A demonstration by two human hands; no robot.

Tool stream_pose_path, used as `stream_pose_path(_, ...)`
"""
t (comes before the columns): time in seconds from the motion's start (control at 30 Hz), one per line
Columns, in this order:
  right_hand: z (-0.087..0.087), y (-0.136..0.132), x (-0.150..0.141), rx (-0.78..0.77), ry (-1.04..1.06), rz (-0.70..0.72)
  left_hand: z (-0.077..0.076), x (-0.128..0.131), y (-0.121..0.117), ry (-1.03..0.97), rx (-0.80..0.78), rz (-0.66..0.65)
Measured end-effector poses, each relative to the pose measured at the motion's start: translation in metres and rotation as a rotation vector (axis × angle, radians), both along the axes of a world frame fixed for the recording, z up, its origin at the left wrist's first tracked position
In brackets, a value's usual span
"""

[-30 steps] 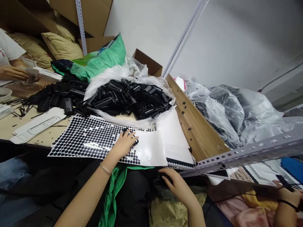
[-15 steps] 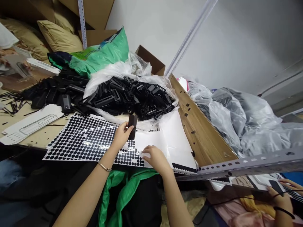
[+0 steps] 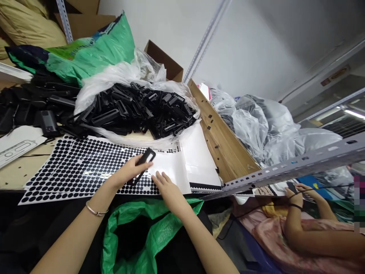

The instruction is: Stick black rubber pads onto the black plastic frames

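Observation:
My left hand [image 3: 128, 171] is closed around a black plastic housing [image 3: 149, 153] with a long open slot in it, held tilted over the sheets. Beneath it lie overlapping white sheets of round black stickers [image 3: 76, 161], with bare backing where some dots are gone. My right hand [image 3: 168, 190] rests palm down at the bare white part of the top sheet [image 3: 168, 163], fingers stretched out, close to the housing but apart from it. Behind the sheets, a clear plastic bag [image 3: 97, 82] lies open, full of similar black housings [image 3: 137, 106].
More black parts [image 3: 48, 123] lie at the left beside a white printed card cutout [image 3: 19, 142]. A green sack [image 3: 105, 53] stands behind; an open green bag [image 3: 154, 236] hangs below the edge. A perforated metal bar [image 3: 285, 163] crosses at right, with a co-worker's hands [image 3: 296, 196] beyond.
The view has swung to the right. The housing in my left hand has turned from its flat face to its slotted side. My right hand's fingers have straightened and come nearer the left hand.

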State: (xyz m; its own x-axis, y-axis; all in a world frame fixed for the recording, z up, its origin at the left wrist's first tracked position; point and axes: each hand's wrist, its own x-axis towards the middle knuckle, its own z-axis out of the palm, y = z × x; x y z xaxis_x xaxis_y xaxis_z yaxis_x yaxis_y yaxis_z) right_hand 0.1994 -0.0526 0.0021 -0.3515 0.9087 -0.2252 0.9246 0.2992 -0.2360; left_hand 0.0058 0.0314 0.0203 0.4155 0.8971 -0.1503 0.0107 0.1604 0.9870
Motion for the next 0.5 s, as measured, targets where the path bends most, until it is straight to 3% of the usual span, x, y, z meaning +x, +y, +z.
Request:
stream_pose_path(0.1, 0.015, 0.004, 0.0, 0.057, -0.018, 0.002, -0.002, 0.003, -0.014, 0.269, 0.272, -0.124)
stream_pose_path(0.23, 0.041, 0.012, 0.008, 0.193, -0.047, -0.094, -0.006, 0.013, -0.028, 0.624, 0.52, -0.252)
stream_pose_path(0.37, 0.051, 0.011, 0.013, 0.609, 0.064, -0.139, -0.002, 0.02, -0.026, 0.935, 0.594, -0.113)
stream_pose_path(0.43, 0.048, 0.003, 0.019, 0.836, 0.14, -0.206, 0.001, 0.018, -0.022, 0.987, 0.559, 0.008)
stream_pose_path(0.5, 0.04, -0.008, 0.031, 0.964, 0.192, -0.313, 0.003, 0.013, -0.018, 0.982, 0.531, 0.107)
